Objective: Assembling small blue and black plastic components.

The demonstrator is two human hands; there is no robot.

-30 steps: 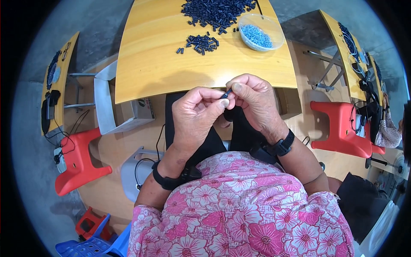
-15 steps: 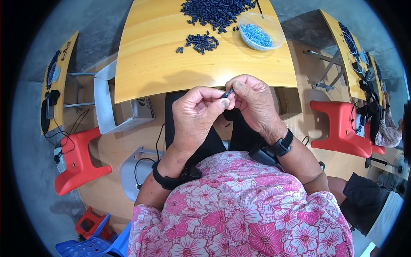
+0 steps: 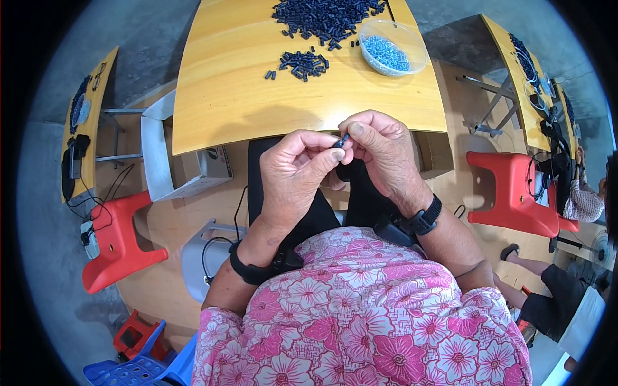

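Observation:
Over my lap, just off the table's near edge, both hands meet fingertip to fingertip. My left hand (image 3: 291, 172) pinches a small dark cylindrical piece (image 3: 338, 144) between thumb and fingers. In a pinch of its own, my right hand (image 3: 384, 154) holds a tiny blue piece (image 3: 346, 137) against the dark one's end; whether it sits inside cannot be made out. On the table lie a small heap of dark cylindrical pieces (image 3: 304, 65) and a larger dark pile (image 3: 325, 18) behind it. A clear round bowl (image 3: 420, 58) to the right holds many small blue pieces (image 3: 385, 53).
The yellow wooden table (image 3: 238, 96) ends just beyond my hands. An open carton (image 3: 193, 174) stands at its left, red stools (image 3: 119, 241) on both sides. Side tables carry similar dark piles. Another person's leg (image 3: 515, 293) shows at the lower right.
My hands have hardly moved; the right fingertips shifted very slightly at the dark piece. At the lower right the other person has moved, and a lower leg and shoe now show.

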